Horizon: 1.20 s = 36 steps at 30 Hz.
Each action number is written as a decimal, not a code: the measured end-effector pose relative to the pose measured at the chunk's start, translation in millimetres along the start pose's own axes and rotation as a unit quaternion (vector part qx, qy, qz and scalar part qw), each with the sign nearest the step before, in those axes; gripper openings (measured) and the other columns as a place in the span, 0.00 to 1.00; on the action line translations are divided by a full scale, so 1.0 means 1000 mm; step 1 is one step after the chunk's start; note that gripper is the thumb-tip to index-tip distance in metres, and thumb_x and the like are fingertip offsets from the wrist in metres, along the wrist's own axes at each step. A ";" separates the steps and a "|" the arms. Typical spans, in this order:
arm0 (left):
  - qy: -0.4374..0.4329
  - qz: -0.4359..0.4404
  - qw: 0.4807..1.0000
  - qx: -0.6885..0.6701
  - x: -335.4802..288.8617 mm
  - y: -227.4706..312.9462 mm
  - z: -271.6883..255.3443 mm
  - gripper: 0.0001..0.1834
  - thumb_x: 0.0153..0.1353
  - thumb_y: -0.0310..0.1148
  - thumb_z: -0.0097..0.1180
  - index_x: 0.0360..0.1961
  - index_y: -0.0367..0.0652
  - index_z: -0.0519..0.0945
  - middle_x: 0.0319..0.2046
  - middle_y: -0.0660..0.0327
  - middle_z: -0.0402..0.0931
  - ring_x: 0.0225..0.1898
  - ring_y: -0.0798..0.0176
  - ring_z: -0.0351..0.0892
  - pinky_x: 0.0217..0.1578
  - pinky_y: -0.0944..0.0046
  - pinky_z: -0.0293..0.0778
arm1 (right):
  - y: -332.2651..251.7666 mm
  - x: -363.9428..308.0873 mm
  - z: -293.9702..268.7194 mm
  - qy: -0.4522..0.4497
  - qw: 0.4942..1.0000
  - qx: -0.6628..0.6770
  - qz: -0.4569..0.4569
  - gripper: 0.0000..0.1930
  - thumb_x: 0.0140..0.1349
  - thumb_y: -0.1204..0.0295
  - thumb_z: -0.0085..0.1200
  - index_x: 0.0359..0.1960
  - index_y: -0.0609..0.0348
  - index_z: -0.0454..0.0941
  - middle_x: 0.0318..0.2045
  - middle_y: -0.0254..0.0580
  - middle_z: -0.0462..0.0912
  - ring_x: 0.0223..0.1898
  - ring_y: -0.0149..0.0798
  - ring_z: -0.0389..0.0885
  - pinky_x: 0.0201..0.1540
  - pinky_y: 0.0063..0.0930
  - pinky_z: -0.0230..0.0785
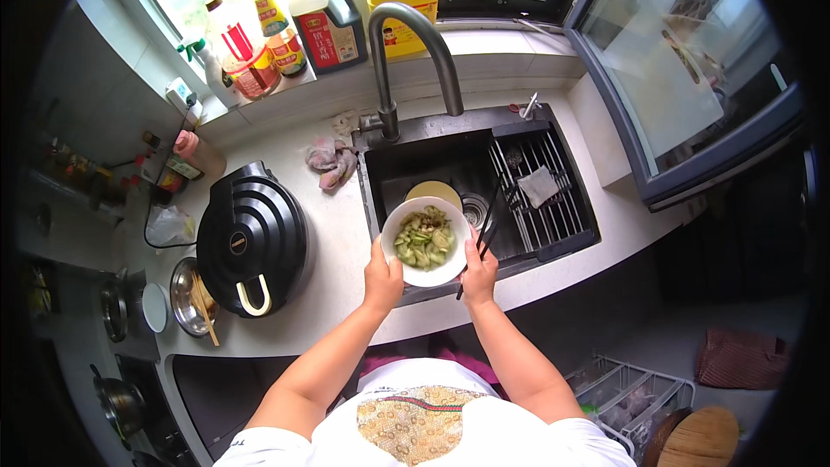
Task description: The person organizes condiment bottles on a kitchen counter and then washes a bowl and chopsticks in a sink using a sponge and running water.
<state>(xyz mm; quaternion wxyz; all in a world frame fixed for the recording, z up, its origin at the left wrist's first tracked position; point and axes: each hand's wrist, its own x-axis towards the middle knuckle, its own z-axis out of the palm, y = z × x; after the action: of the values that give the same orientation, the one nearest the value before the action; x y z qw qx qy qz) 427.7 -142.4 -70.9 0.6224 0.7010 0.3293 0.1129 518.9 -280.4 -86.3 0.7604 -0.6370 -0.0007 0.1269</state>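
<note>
Between my two hands is a white bowl (424, 278) of sliced green vegetables (424, 239), held over the near edge of the black sink (380, 175). My left hand (381, 278) grips the bowl's left side. On its right side, my right hand (478, 273) holds the bowl together with a pair of dark chopsticks (490, 223), which slant up over the sink. Partly hidden behind the bowl, a round yellowish vessel (434, 191) sits in the basin beside the drain (475, 205).
A dark faucet (415, 13) arches over the sink. Across the basin's right side lies a rack (553, 207) with a pale cloth (539, 186). Left on the counter stand a black round electric appliance (251, 242) and a metal bowl (186, 298) with chopsticks. An opened window (644, 164) juts in at right.
</note>
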 end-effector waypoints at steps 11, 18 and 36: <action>0.019 -0.001 1.000 0.012 -0.003 0.004 0.000 0.24 0.58 0.24 0.38 0.58 0.37 0.60 0.39 0.44 0.76 0.35 0.48 0.80 0.33 0.55 0.77 | -0.006 0.000 0.001 -0.010 0.999 0.006 0.050 0.16 0.67 0.65 0.45 0.51 0.59 0.75 0.28 0.29 0.78 0.15 0.17 0.64 0.13 0.13 0.54; 0.041 0.130 0.990 0.044 -0.018 0.004 -0.002 0.26 0.60 0.24 0.39 0.61 0.36 0.57 0.44 0.45 0.73 0.44 0.52 0.77 0.46 0.57 0.71 | -0.022 -0.016 -0.007 -0.044 0.998 0.039 0.007 0.19 0.67 0.63 0.46 0.56 0.57 0.71 0.26 0.26 0.76 0.16 0.17 0.62 0.17 0.13 0.53; 0.074 0.119 0.990 0.002 -0.005 -0.054 -0.003 0.26 0.57 0.24 0.39 0.59 0.35 0.58 0.47 0.44 0.71 0.49 0.48 0.73 0.50 0.57 0.67 | -0.017 -0.013 0.004 -0.086 0.995 -0.032 0.029 0.17 0.66 0.67 0.47 0.54 0.58 0.74 0.27 0.26 0.76 0.17 0.17 0.65 0.17 0.12 0.56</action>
<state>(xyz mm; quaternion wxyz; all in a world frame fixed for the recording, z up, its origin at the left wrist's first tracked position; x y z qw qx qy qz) 404.4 -142.3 -120.5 0.5767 0.7263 0.2895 0.2368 508.5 -281.7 -66.6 0.7324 -0.6478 -0.0517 0.2030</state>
